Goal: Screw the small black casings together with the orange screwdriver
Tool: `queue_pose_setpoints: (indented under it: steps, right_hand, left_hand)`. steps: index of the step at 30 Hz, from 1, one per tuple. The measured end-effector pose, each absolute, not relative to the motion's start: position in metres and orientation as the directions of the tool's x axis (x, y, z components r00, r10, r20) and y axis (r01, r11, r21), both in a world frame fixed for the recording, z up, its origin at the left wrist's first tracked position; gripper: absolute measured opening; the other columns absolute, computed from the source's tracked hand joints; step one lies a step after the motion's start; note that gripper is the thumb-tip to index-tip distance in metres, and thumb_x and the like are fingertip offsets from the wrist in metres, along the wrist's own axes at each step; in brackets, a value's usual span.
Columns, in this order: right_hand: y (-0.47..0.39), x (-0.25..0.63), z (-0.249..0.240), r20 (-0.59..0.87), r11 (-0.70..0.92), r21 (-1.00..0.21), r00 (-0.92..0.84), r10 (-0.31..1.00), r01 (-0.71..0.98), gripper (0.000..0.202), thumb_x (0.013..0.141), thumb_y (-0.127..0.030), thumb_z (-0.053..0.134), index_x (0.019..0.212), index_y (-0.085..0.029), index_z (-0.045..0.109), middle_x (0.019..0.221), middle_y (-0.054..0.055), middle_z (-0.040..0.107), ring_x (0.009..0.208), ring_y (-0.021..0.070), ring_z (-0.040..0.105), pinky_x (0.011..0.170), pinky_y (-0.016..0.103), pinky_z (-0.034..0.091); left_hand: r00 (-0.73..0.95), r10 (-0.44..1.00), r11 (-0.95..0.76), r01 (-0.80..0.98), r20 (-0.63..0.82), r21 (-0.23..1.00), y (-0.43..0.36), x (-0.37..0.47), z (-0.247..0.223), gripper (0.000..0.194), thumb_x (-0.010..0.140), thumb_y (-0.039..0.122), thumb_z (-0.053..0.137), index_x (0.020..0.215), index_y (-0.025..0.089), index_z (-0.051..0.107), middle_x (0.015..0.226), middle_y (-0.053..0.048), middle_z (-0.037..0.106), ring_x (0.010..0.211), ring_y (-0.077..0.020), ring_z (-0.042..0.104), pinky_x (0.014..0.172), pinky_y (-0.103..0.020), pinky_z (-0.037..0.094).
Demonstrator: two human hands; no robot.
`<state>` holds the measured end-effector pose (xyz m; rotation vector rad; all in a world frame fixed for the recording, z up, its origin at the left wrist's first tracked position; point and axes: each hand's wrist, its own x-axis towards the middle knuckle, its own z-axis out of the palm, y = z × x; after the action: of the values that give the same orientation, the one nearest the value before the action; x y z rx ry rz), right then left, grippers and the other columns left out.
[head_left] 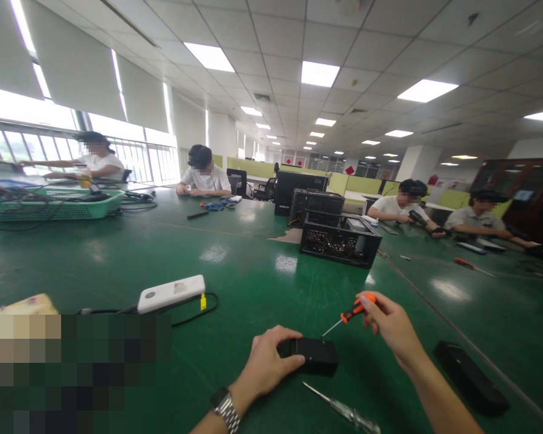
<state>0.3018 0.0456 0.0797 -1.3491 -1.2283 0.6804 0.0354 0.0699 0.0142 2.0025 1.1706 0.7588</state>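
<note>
A small black box-shaped case [319,355] lies on the green tabletop [235,265], with tiny bright spots on its top. My left hand [274,358] grips its left end between thumb and fingers. In my right hand [389,322] is an orange-and-black screwdriver [355,307], held by the handle and tilted down to the left. Its tip is at the far edge of the case; whether it touches cannot be made out. Just in front lies a second screwdriver with a clear handle [350,416]. Right of my right forearm rests a long black object [470,377].
A white power bank-like device [172,293] with a black cable lies at left. Opened computer cases [339,241] stand mid-table. A green basket [58,208] of cables sits far left. Another screwdriver [473,266] lies far right. Several people sit around the table.
</note>
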Motion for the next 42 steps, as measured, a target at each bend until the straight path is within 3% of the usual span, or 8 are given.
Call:
queue_pose_setpoints:
  steps: [17,36,42]
  right_hand:
    - [0.0411,0.3027,0.0855,0.278,0.185,-0.927,0.266,0.923,0.327,0.046,0.075,-0.058,0.066,0.090,-0.015,0.067,0.056,-0.002,0.054,0.048,0.0112,0.045,0.042,0.022,0.034]
    - [0.0417,0.3053,0.0845,0.276,0.187,-0.922,0.237,0.931,0.338,0.041,0.080,-0.056,0.062,0.090,-0.016,0.065,0.053,-0.004,0.050,0.047,0.0102,0.043,0.044,0.022,0.034]
    - [0.0400,0.3021,0.0846,0.298,0.187,-0.877,0.197,0.934,0.443,0.040,0.084,-0.054,0.057,0.094,-0.017,0.066,0.065,0.000,0.059,0.053,0.0119,0.048,0.048,0.024,0.038]
  left_hand:
    - [0.404,0.911,-0.298,0.508,0.082,0.808,0.0692,0.0348,0.0061,0.044,0.073,0.041,0.069,0.115,0.028,0.067,0.112,-0.002,0.067,0.106,-0.0267,0.056,0.095,-0.036,0.040]
    - [0.397,0.909,-0.326,0.485,0.128,0.811,0.0678,0.0345,0.0048,0.040,0.074,0.039,0.071,0.113,0.031,0.067,0.110,-0.001,0.068,0.105,-0.0262,0.057,0.093,-0.035,0.040]
    - [0.395,0.913,-0.311,0.505,0.105,0.805,0.0666,0.0346,0.0051,0.040,0.075,0.040,0.070,0.114,0.031,0.067,0.110,-0.001,0.067,0.106,-0.0263,0.056,0.095,-0.036,0.039]
